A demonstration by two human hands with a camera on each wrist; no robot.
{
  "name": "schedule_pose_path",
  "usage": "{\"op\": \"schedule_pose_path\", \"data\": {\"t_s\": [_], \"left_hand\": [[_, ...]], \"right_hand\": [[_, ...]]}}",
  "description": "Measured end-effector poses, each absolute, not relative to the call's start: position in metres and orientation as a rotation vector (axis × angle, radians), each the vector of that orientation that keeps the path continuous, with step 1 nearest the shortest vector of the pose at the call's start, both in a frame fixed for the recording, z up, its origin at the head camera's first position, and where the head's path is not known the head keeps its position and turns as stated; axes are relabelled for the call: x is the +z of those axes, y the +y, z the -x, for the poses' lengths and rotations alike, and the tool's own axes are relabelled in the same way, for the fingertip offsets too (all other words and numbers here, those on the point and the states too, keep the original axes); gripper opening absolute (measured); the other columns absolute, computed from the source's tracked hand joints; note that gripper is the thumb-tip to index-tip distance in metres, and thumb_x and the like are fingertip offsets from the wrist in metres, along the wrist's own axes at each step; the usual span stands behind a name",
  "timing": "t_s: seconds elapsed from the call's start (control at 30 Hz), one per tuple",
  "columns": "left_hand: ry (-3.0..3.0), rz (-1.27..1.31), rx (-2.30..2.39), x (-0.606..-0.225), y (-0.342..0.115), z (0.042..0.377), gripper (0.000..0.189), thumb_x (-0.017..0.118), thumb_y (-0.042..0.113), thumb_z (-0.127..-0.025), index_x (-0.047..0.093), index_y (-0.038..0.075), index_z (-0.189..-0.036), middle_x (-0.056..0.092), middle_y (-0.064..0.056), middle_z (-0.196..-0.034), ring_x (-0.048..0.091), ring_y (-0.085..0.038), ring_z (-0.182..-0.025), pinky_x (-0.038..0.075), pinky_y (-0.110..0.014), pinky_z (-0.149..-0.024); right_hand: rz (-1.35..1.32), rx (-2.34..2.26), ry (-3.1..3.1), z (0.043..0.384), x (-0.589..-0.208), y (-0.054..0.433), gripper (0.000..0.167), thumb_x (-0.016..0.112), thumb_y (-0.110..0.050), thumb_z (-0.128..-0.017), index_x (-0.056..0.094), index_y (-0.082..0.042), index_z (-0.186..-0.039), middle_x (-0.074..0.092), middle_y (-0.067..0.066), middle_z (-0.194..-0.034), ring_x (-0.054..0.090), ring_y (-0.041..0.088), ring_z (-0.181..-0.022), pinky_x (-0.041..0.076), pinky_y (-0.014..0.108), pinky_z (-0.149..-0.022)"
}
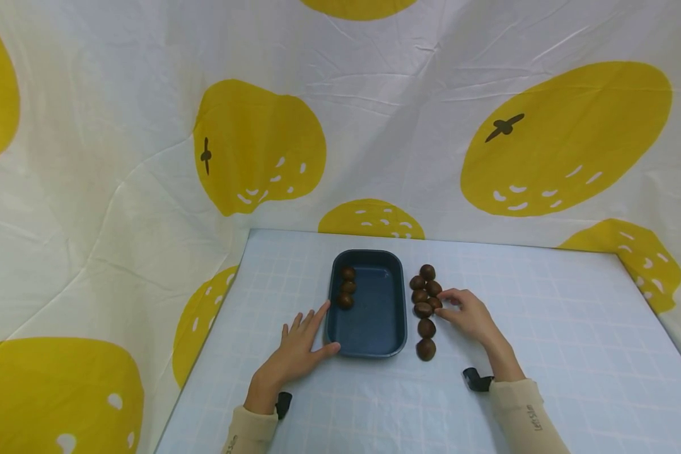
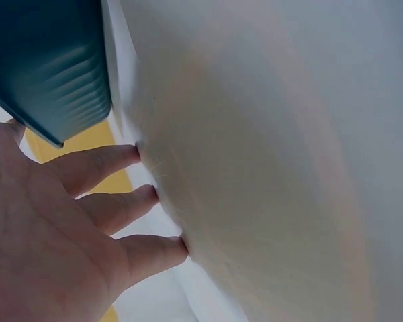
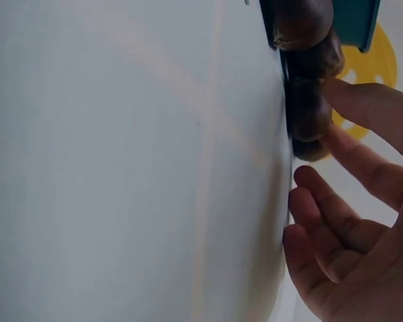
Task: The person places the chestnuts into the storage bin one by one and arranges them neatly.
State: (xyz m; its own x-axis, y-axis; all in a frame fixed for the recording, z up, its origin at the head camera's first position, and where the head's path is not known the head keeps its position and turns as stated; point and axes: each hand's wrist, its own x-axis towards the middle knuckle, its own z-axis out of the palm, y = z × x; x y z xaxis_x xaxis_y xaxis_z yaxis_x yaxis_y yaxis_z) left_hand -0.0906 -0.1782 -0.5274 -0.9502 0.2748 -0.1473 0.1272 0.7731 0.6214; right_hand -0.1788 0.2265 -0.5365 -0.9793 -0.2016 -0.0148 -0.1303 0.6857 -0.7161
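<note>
A dark blue rectangular tray (image 1: 374, 334) sits on the table, with three brown chestnuts (image 1: 347, 287) in a row along its left side. My left hand (image 1: 295, 353) lies spread at the tray's left side, index finger and thumb right at the rim. In the left wrist view, the other fingertips (image 2: 148, 193) rest on the tabletop. Right of the tray is a double line of several chestnuts (image 1: 426, 328). Thumb and index finger of my right hand (image 1: 470, 315) pinch one chestnut (image 3: 310, 107) on the right side of that line; its remaining fingers are loosely bent near the table.
A pale blue checked cloth (image 1: 573, 328) covers the table. Behind and to the left hangs a white sheet (image 1: 386, 157) with yellow fruit prints. Black wrist cameras (image 1: 477, 379) are strapped below both hands.
</note>
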Motion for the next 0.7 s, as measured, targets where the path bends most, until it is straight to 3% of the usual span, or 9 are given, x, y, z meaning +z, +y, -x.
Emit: {"op": "schedule_pose_path", "data": {"t_s": [0.7], "left_hand": [[2.745,-0.320,0.922,-0.5274,-0.1777,0.0906,0.087,0.053,0.072,-0.090,0.007,0.046,-0.159,0.025,-0.019,-0.161,0.011,-0.048,-0.147,0.003,-0.073,-0.109]], "right_hand": [[0.271,-1.069,2.865,0.1774,-0.5326,0.2178,0.028,0.080,-0.016,-0.083,0.072,-0.001,-0.106,0.062,0.023,-0.113,0.055,0.042,-0.107,0.045,0.059,-0.092]]}}
